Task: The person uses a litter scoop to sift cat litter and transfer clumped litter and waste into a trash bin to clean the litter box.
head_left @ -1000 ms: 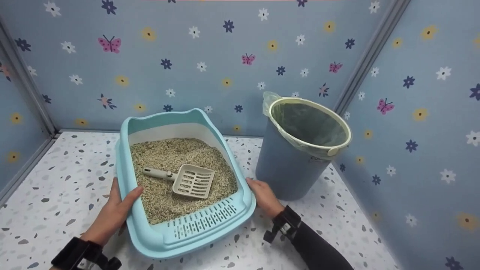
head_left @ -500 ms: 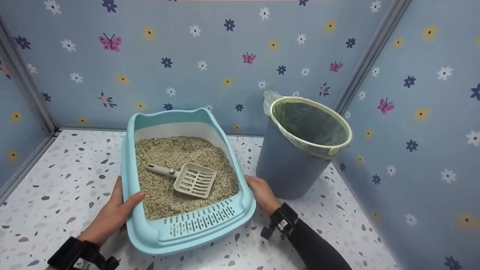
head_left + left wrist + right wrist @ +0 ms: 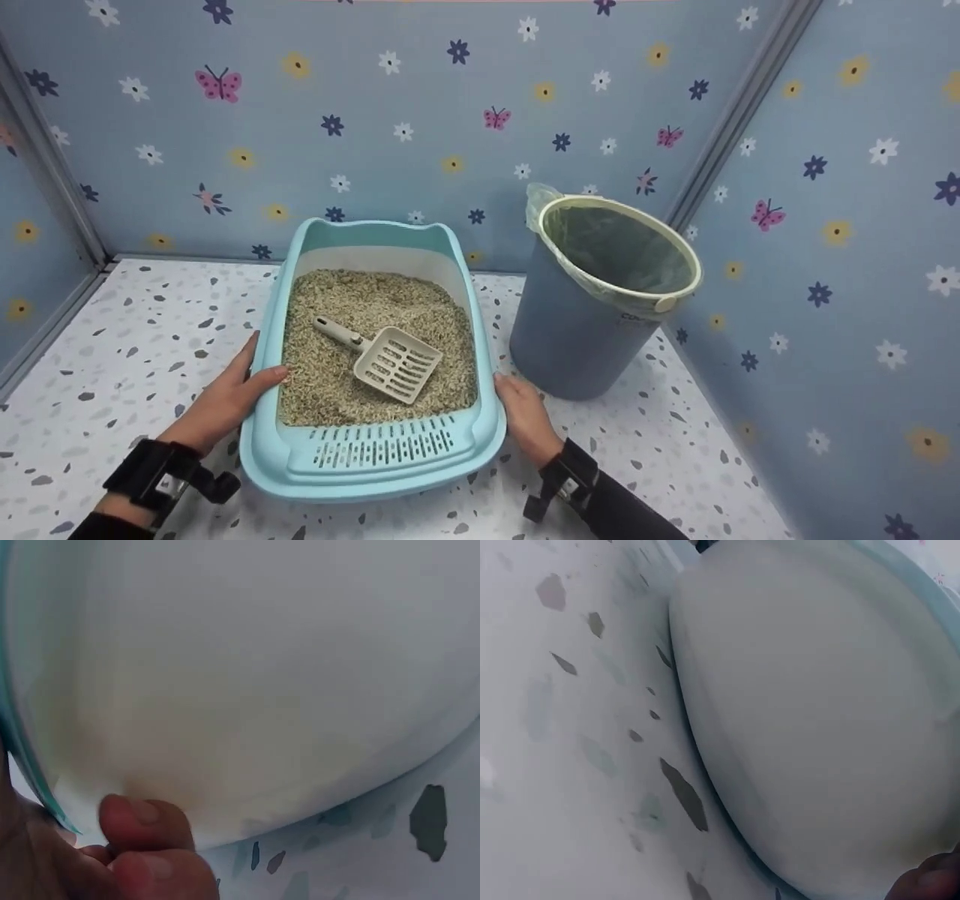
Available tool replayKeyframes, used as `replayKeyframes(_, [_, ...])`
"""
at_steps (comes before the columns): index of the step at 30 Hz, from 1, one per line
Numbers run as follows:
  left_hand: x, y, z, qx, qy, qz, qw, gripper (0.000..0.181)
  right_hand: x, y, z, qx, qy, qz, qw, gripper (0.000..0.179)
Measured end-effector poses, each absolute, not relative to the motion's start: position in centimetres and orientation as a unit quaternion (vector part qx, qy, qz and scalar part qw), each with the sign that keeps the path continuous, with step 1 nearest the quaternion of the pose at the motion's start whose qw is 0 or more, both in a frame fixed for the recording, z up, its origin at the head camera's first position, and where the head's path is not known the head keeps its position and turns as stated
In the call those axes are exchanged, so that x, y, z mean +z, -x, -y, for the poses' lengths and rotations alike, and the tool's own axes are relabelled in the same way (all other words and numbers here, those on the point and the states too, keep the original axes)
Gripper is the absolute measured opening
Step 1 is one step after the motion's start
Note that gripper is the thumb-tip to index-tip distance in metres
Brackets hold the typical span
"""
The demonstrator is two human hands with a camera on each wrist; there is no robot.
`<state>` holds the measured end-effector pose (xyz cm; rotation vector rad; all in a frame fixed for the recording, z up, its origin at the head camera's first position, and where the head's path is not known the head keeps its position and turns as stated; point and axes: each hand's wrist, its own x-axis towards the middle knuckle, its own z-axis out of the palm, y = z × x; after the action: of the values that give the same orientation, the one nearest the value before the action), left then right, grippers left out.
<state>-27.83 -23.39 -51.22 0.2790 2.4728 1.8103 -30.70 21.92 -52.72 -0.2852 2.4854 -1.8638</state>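
Note:
A light-blue and white litter box [image 3: 375,484] full of grainy tan litter [image 3: 360,300] stands on the speckled surface. My left hand [image 3: 225,401] grips its left side, thumb over the rim; in the left wrist view curled fingers [image 3: 150,829] lie against the white outer wall [image 3: 262,690]. On the opposite side, my right hand [image 3: 530,420] holds the box under the rim, with most fingers hidden below it. Fingers [image 3: 934,877] of that hand show at the corner of the right wrist view. A beige slotted litter scoop [image 3: 366,358] lies on the litter, handle toward the back left.
Right of the box stands a blue-grey trash bin [image 3: 559,330] with a cream rim and a thin plastic liner [image 3: 544,202]. Flower-patterned panels [image 3: 420,90] enclose the white speckled surface [image 3: 172,322] at the back and both sides.
Between my hands the litter box has turned clockwise, its back end swinging right and its front end left, so it stands straighter. The scoop has turned along with it.

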Motion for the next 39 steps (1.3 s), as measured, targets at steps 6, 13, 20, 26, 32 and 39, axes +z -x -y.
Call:
replayKeyframes(6, [-51.6, 28.3, 23.5, 0.593, -0.066, -0.802, 0.032, 0.086, -52.9, 29.8, -22.4, -0.611, 0.122, -0.781, 0.033, 0.051])
replayKeyframes(13, [-51.8, 28.6, 23.2, 0.588, -0.07, -0.805, 0.027, 0.083, -53.1, 29.5, -22.8, -0.626, 0.129, -0.768, 0.047, 0.051])
replayKeyframes(20, [-52.0, 28.5, 23.0, 0.594, -0.078, -0.8, 0.023, 0.082, -53.0, 29.5, -22.9, -0.621, 0.132, -0.772, 0.044, 0.05])
replayKeyframes(26, [-52.2, 28.1, 23.1, 0.605, -0.074, -0.793, 0.018, 0.083, -53.1, 29.2, -22.9, -0.613, 0.136, -0.777, 0.049, 0.052])
replayKeyframes(32, [-51.9, 28.1, 23.1, 0.599, -0.075, -0.797, 0.018, 0.083, -52.9, 29.3, -22.6, -0.625, 0.137, -0.767, 0.047, 0.05])
replayKeyframes(39, [-51.3, 28.3, 23.7, 0.572, -0.078, -0.816, 0.025, 0.085, -52.5, 30.0, -22.9, -0.628, 0.126, -0.766, 0.064, 0.044])
